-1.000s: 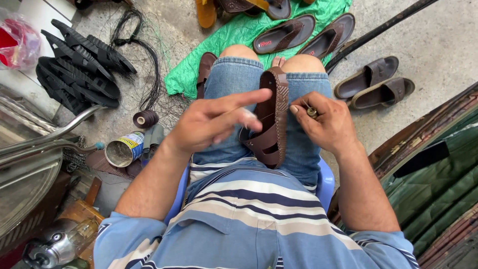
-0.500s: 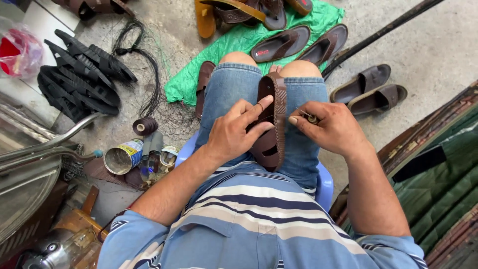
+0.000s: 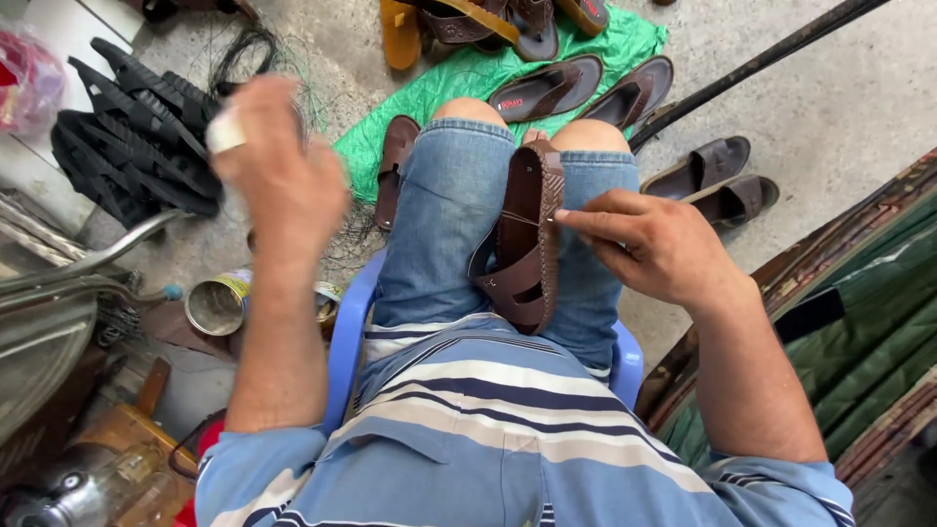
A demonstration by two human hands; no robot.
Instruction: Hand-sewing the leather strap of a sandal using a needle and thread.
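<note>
Between the two hands, on the person's lap, lies a brown sandal (image 3: 527,249), sole side up and lengthwise along the denim shorts (image 3: 444,234). At its right edge the right hand (image 3: 654,249) rests with fingertips (image 3: 566,215) pinched together against the rim of the sole; whether they hold anything small I cannot tell. Well apart to the left, the left hand (image 3: 278,171) is lifted in the air and blurred, fingers loosely curled, with a white wrap (image 3: 224,132) around one finger; it grips nothing that shows. Below that raised hand, an open tin can (image 3: 217,304) stands on the floor, and further left a pile of black soles (image 3: 127,146) lies. Beyond the knees a green cloth (image 3: 439,98) carries more brown sandals (image 3: 547,90), and another pair of sandals (image 3: 722,181) sits just right of the right hand. Under the person is a blue plastic chair (image 3: 344,351).
</note>
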